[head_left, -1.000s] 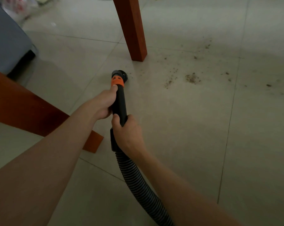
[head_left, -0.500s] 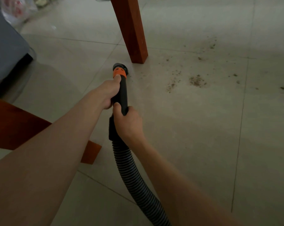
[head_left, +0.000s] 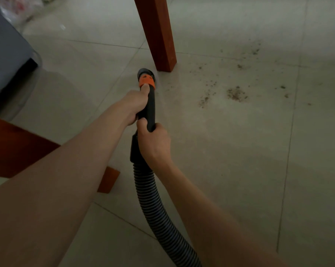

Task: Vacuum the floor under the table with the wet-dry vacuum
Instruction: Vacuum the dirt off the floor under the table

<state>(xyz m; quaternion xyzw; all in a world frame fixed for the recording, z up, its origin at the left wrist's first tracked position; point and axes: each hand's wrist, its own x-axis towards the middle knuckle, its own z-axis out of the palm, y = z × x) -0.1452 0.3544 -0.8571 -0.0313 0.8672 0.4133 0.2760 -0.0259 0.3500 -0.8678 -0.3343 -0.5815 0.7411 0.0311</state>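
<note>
Black wand [head_left: 150, 108] with an orange collar [head_left: 147, 81] just past the fingers [head_left: 144, 89] of the left hand [head_left: 133, 106]. Dark grey ribbed hose [head_left: 153, 199], ringed with fine lighter lines, behind the right hand [head_left: 153, 143]. Reddish-brown wooden table leg [head_left: 157, 33] beyond the fingers. Pale grey-beige tiled floor [head_left: 230, 170] with thin dark grout lines, speckled to the right of the fingers with brown debris [head_left: 235, 93]. Blue-grey furniture [head_left: 5, 54] far left.

Two hands counted, left hand [head_left: 133, 105] and right hand [head_left: 153, 143]. One vacuum hose [head_left: 153, 205]. Two wooden table legs [head_left: 157, 31] seen. One debris scatter [head_left: 235, 93] noted on floor tiles [head_left: 230, 170].
</note>
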